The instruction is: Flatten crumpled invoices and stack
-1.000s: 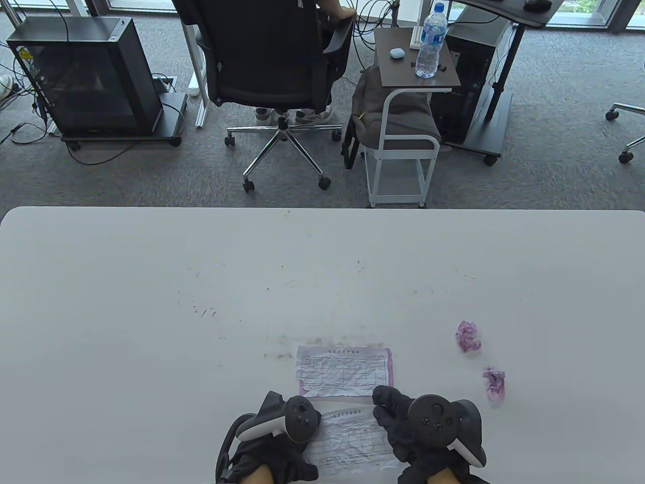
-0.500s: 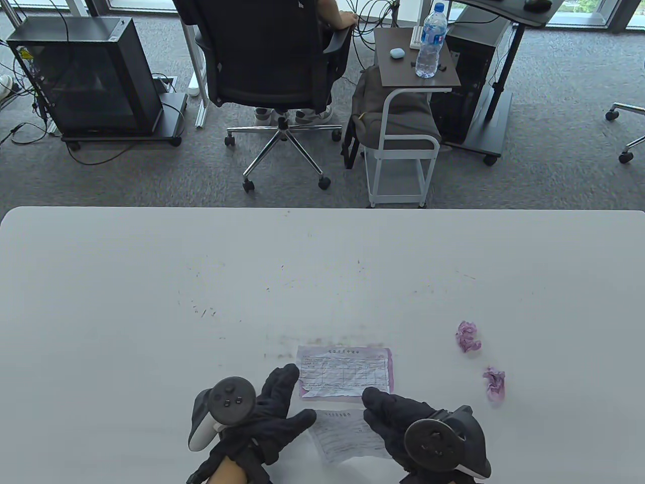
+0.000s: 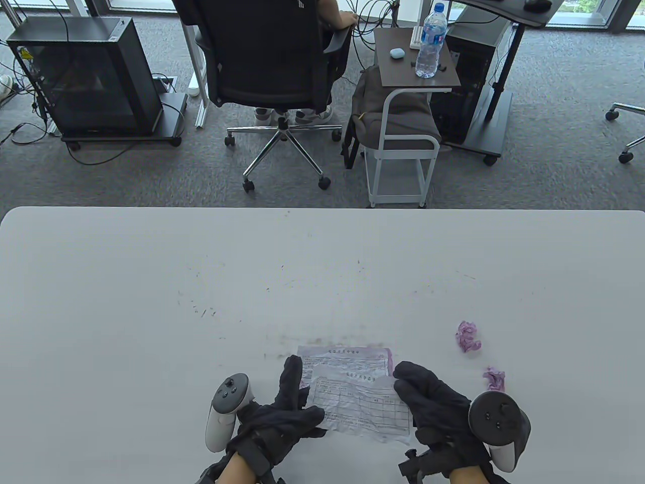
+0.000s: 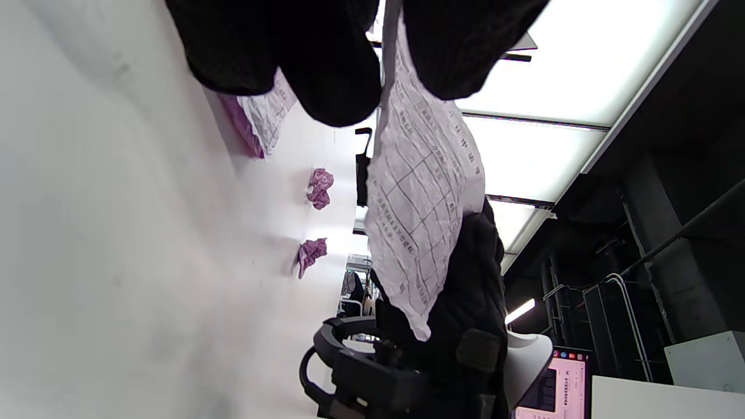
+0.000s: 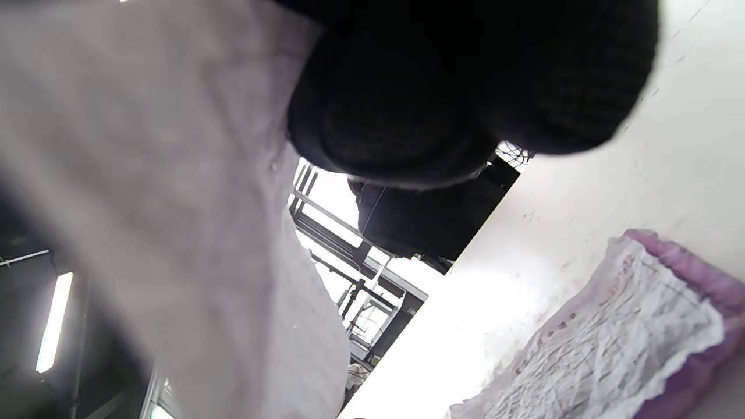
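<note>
A flattened white invoice [image 3: 360,403] [image 4: 425,192] is held in the air between both hands. My left hand [image 3: 305,393] pinches its left edge between thumb and fingers. The right hand [image 3: 410,388] grips its right edge, and in the right wrist view the sheet [image 5: 174,203] lies against those fingers [image 5: 407,116]. The held sheet overlaps a flat invoice [image 3: 347,355] [image 5: 611,337] with a purple backing that lies on the white table [image 3: 151,302]. Two crumpled purple invoices [image 3: 468,337] [image 3: 495,379] lie to the right.
Beyond the table's far edge stand an office chair [image 3: 272,60] with a person seated, a black cabinet on wheels [image 3: 90,75] and a small side table [image 3: 418,65] with a water bottle [image 3: 431,40].
The held invoice moved from the table's near edge forward, over the flat one. My left hand, off the sheet half a second ago, now pinches its left edge.
</note>
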